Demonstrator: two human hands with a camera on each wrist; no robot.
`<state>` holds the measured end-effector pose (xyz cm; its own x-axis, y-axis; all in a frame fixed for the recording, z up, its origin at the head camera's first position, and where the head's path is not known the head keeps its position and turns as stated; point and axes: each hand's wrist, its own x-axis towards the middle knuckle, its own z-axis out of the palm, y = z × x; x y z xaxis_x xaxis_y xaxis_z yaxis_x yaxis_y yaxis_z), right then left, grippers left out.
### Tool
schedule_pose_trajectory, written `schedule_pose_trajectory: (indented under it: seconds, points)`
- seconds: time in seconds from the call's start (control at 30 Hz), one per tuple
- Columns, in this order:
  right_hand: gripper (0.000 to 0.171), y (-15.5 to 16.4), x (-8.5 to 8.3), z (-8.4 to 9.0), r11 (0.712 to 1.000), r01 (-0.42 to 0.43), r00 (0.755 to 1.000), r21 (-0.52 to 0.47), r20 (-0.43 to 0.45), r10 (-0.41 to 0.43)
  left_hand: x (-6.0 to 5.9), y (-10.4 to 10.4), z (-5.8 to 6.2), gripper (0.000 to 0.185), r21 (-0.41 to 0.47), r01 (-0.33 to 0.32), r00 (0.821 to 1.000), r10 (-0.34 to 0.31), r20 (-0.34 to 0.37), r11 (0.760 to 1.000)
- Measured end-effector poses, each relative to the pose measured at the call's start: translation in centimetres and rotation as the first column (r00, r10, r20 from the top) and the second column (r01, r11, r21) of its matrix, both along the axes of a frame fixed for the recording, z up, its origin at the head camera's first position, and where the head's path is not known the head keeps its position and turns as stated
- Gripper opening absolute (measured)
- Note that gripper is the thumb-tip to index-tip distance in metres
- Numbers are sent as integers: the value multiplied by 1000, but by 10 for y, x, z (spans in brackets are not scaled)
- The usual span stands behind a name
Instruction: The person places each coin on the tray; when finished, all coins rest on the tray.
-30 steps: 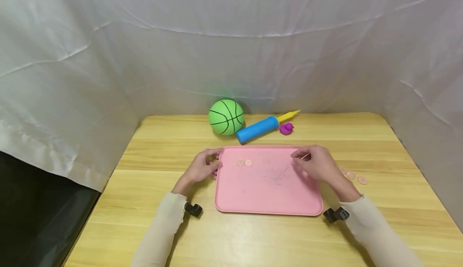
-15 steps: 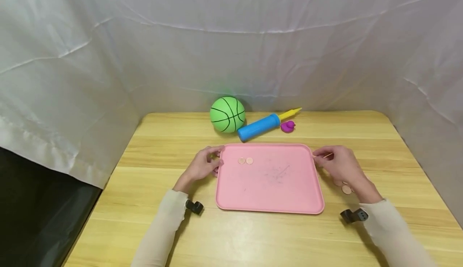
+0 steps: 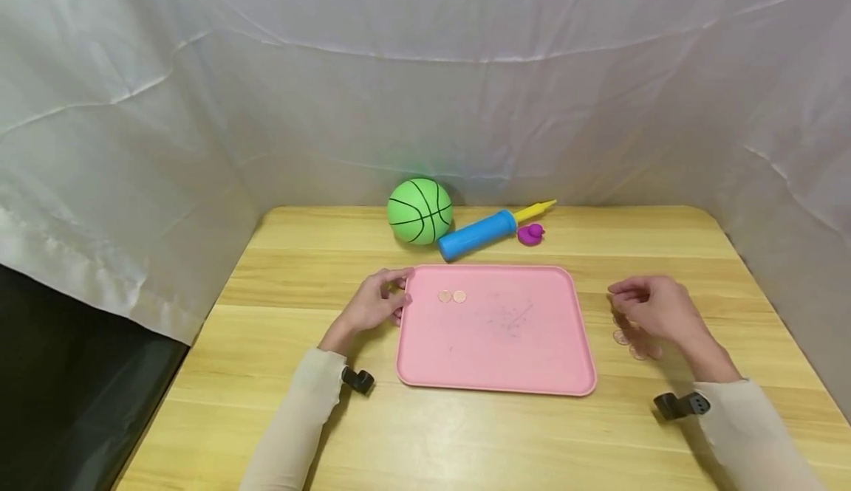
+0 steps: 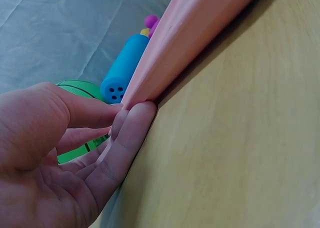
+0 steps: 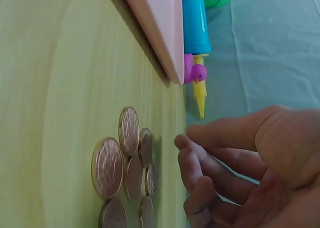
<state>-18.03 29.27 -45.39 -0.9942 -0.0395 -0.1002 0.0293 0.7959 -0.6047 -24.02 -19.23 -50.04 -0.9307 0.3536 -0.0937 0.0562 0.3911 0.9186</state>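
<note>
My left hand holds the upper left corner of a pink tray, thumb and fingers meeting at its rim. Two copper coins lie side by side on the tray near its far edge. My right hand hovers over the table to the right of the tray, fingers loosely curled, with nothing visible in them. Just beneath and in front of it lies a small pile of several coins, some overlapping.
Behind the tray are a green ball, a blue pump with a yellow nozzle, and a small purple duck. White cloth walls close in the wooden table on three sides. Its left edge drops into a dark gap.
My right hand has moved from over the tray's right part, past its rim, to above the coin pile on the table. The left hand and the tray have stayed put.
</note>
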Motion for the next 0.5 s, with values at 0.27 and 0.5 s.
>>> schedule_pose_trajectory:
  seconds: [0.27,0.5]
  points:
    - [32,1,6,-4,999,-40,998,0,55,40,-1,-1,-1,55,-1,0,1000,0,-12,1000]
    - [33,2,7,-5,999,-46,998,14,44,45,-1,0,-2,54,1,2,1000,-2,-22,1000]
